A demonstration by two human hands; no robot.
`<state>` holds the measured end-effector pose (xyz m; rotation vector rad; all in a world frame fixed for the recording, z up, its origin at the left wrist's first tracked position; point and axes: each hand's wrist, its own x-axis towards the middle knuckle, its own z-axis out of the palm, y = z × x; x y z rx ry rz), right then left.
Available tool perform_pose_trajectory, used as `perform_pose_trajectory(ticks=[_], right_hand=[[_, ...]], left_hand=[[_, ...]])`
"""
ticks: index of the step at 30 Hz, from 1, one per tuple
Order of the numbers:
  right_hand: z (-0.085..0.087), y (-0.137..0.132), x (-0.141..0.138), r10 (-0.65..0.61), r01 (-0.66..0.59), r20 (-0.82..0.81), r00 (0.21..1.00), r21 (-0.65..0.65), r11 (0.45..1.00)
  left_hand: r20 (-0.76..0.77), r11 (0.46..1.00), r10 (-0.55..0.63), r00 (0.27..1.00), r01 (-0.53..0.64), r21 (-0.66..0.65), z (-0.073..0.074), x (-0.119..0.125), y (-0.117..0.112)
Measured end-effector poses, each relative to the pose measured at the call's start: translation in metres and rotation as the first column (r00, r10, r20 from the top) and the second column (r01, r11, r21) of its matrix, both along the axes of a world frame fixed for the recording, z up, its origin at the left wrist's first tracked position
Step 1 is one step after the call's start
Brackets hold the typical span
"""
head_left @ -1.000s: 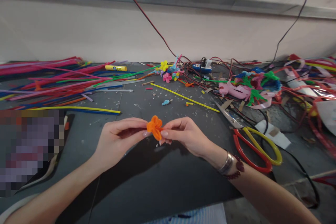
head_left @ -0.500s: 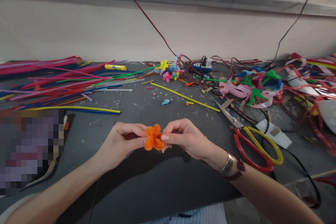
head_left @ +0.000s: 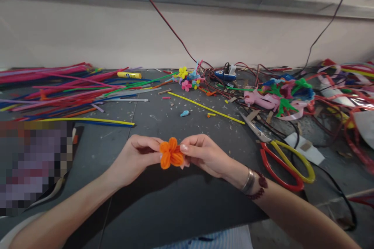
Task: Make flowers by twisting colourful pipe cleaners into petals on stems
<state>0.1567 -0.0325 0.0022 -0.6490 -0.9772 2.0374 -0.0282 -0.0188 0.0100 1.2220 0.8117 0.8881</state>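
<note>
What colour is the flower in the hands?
The flower is orange on every petal that shows; best seen in the head view.

left hand (head_left: 133, 159) partly hidden behind the orange flower (head_left: 171, 153) (pixelated object (head_left: 29, 163), edge-cropped, too blurred to identify)

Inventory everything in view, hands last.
Flower: one, orange, between hands.
Stems: many, mixed, left and centre.
Tube: one, yellow, back left.
Small flowers: several, mixed, back centre.
Plastic tool: one, pink, right.
Fuzzy bundle: one, multicoloured, right.
Scissors: one, red and yellow handles, right.
Strips: several, red, right.
Wires: several, dark, back and right.
Wall: one, pale, back.
Table: one, dark grey, beneath.
Cloth: one, blue-striped, bottom.
Bracelets: at least two, silver, dark red, right wrist.
Left hand: one, holding flower.
Right hand: one, holding flower.
</note>
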Motion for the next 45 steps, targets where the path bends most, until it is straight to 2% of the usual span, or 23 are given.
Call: perform_pose_trajectory(ticks=[4,10,13,15,17,19,21,22,24,26,28,31,33,38,40,41,42,45], right_hand=[[0.005,0.001,0.003,-0.035,0.025,0.088,0.996,0.102,0.994],[0.004,0.003,0.006,-0.128,0.113,0.089,0.988,0.153,0.982],[0.005,0.002,0.006,-0.142,0.126,0.086,0.986,0.175,0.977],[0.007,0.001,0.007,-0.151,0.131,0.098,0.984,0.185,0.974],[0.01,0.0,0.007,-0.189,0.156,0.134,0.973,0.222,0.962],[0.012,-0.001,0.007,-0.278,0.216,0.178,0.944,0.303,0.928],[0.013,-0.002,0.006,-0.385,0.279,0.213,0.898,0.4,0.873],[0.013,-0.002,0.006,-0.429,0.301,0.226,0.874,0.442,0.845],[0.012,-0.002,0.006,-0.479,0.312,0.254,0.84,0.496,0.811],[0.011,-0.002,0.005,-0.489,0.297,0.287,0.824,0.517,0.803],[0.009,-0.002,0.004,-0.479,0.277,0.313,0.82,0.516,0.81],[0.007,0.0,0.002,-0.453,0.252,0.331,0.828,0.502,0.828],[0.006,0.0,0.002,-0.447,0.239,0.345,0.826,0.504,0.83],[0.006,-0.002,0.001,-0.482,0.199,0.382,0.788,0.584,0.787],[0.007,-0.002,0.003,-0.503,0.145,0.383,0.775,0.667,0.731],[0.007,-0.001,0.004,-0.53,0.112,0.379,0.759,0.725,0.679],[0.007,0.0,0.006,-0.571,0.08,0.367,0.734,0.789,0.609],[0.003,0.004,0.008,-0.701,-0.021,0.28,0.656,0.935,0.354]], left_hand=[[-0.012,0.997,0.074,0.997,-0.074,0.026,-0.003,-0.007,0.002],[-0.073,0.992,0.001,0.997,0.008,0.127,0.002,-0.006,-0.001],[-0.102,0.973,0.042,0.994,-0.017,0.231,0.003,-0.005,-0.001],[-0.147,0.93,0.115,0.982,-0.055,0.363,0.003,-0.004,-0.001],[-0.23,0.857,0.23,0.946,-0.085,0.508,0.004,-0.004,-0.002],[-0.283,0.774,0.356,0.891,-0.111,0.623,0.007,-0.003,-0.004],[-0.272,0.734,0.406,0.872,-0.134,0.665,0.009,-0.001,-0.007],[-0.25,0.743,0.393,0.885,-0.145,0.654,0.01,0.0,-0.008],[-0.192,0.797,0.32,0.928,-0.154,0.585,0.011,0.002,-0.011],[-0.162,0.857,0.276,0.947,-0.167,0.487,0.011,0.005,-0.012],[-0.175,0.896,0.29,0.941,-0.202,0.397,0.011,0.007,-0.012],[-0.224,0.926,0.302,0.927,-0.229,0.3,0.01,0.008,-0.01],[-0.232,0.945,0.261,0.937,-0.199,0.259,0.01,0.008,-0.009],[-0.191,0.962,0.213,0.958,-0.172,0.21,0.007,0.006,-0.006],[-0.161,0.968,0.206,0.965,-0.176,0.18,0.007,0.005,-0.004],[-0.132,0.974,0.192,0.972,-0.172,0.146,0.007,0.005,-0.004],[-0.088,0.982,0.172,0.981,-0.163,0.098,0.006,0.005,-0.003],[0.074,0.991,0.1,0.992,-0.092,-0.099,0.005,0.008,-0.003]])
